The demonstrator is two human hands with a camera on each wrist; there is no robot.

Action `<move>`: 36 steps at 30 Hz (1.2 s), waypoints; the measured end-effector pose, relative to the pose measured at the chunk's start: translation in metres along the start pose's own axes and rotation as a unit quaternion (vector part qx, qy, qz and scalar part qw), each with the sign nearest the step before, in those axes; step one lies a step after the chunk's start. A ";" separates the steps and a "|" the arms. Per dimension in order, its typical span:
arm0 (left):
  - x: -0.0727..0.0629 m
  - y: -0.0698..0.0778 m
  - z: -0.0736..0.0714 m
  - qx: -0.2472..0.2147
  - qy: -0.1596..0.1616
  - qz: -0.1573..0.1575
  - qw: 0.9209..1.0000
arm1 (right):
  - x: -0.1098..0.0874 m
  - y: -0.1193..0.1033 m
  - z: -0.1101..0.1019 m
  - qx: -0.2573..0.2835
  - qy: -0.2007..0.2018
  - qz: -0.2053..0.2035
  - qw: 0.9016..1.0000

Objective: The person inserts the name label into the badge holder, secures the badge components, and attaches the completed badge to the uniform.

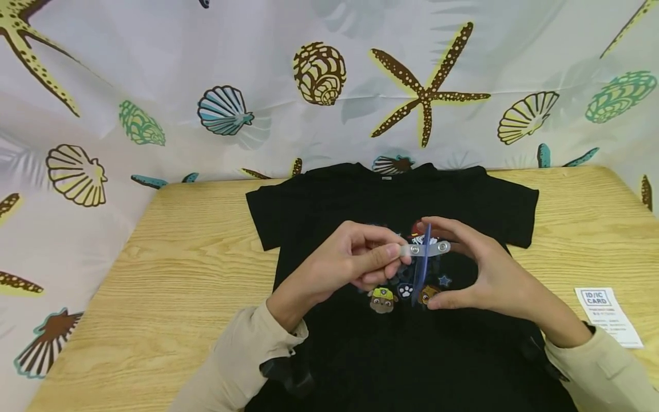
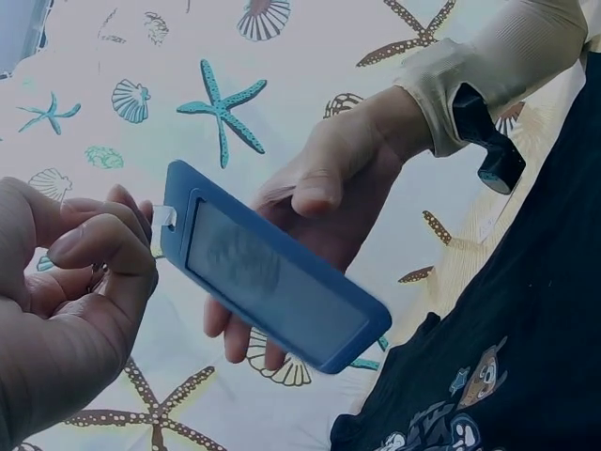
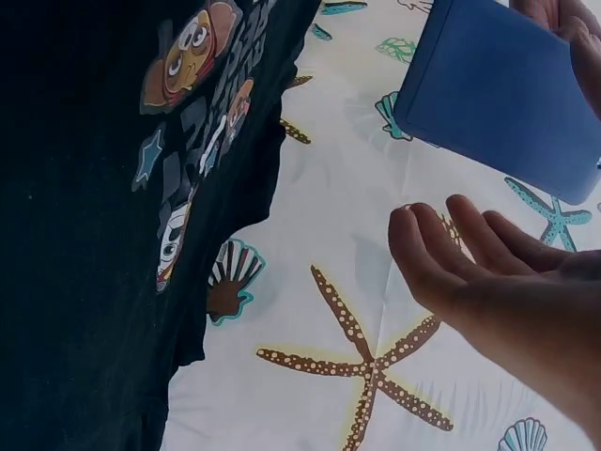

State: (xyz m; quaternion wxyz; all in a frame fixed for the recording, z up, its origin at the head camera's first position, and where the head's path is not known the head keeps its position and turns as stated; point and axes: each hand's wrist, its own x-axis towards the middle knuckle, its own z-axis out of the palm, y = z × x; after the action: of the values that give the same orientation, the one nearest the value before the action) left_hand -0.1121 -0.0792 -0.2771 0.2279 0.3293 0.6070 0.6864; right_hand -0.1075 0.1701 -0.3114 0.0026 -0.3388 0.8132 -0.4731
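Observation:
Above a black T-shirt [image 1: 329, 240], my left hand [image 1: 355, 260] pinches a clear strap with metal snaps [image 1: 437, 248] between thumb and fingers. From that strap hangs a blue badge holder [image 1: 421, 272], seen nearly edge-on in the head view. Its framed front window shows in the left wrist view, where the strap meets the slot at one end of the holder [image 2: 282, 272]. My right hand [image 1: 489, 277] is spread beside the holder, thumb near the lower edge and fingers near the upper. In the right wrist view the right fingers [image 3: 460, 244] look relaxed and apart from the holder.
The shirt lies spread on a wooden table [image 1: 170, 274], with cartoon figures printed on its chest. To the right lies a white paper card [image 1: 607, 317] marked ID/IC CARD. Behind the table hangs a white cloth [image 1: 278, 34] printed with shells and starfish.

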 end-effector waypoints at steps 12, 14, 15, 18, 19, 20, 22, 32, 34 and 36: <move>-0.001 -0.004 0.001 0.000 -0.003 0.002 1.000 | -0.001 0.000 0.009 -0.003 -0.003 0.020 1.000; 0.000 -0.005 0.000 -0.003 -0.007 0.004 1.000 | -0.001 0.000 0.009 -0.009 -0.007 0.024 1.000; 0.001 -0.005 0.000 -0.006 -0.008 0.004 1.000 | -0.001 0.001 0.008 -0.010 -0.009 0.024 1.000; 0.002 -0.005 0.001 -0.010 -0.012 0.001 1.000 | -0.002 0.001 0.007 -0.008 -0.017 0.020 1.000; 0.002 -0.005 0.001 -0.011 -0.015 -0.001 1.000 | -0.002 0.001 0.007 -0.006 -0.019 0.017 1.000; 0.002 -0.006 0.001 -0.011 -0.016 -0.002 1.000 | -0.002 0.001 0.007 -0.004 -0.020 0.015 1.000; 0.002 -0.005 0.002 -0.005 -0.016 -0.002 1.000 | -0.001 0.001 0.007 -0.002 -0.022 0.014 1.000; 0.001 -0.005 0.005 0.018 0.003 -0.013 1.000 | 0.000 -0.002 0.012 -0.019 -0.007 -0.012 1.000; 0.001 -0.005 0.005 0.015 0.001 -0.013 1.000 | -0.001 -0.002 0.012 -0.021 -0.002 -0.023 1.000; 0.002 -0.006 0.005 0.014 -0.003 -0.012 1.000 | -0.001 -0.002 0.011 -0.020 0.002 -0.030 0.999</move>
State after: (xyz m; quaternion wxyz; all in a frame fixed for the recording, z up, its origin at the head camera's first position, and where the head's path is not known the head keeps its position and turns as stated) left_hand -0.1104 -0.0735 -0.2820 0.2327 0.3272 0.6200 0.6741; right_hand -0.1021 0.1622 -0.3164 -0.0196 -0.3622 0.8120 -0.4572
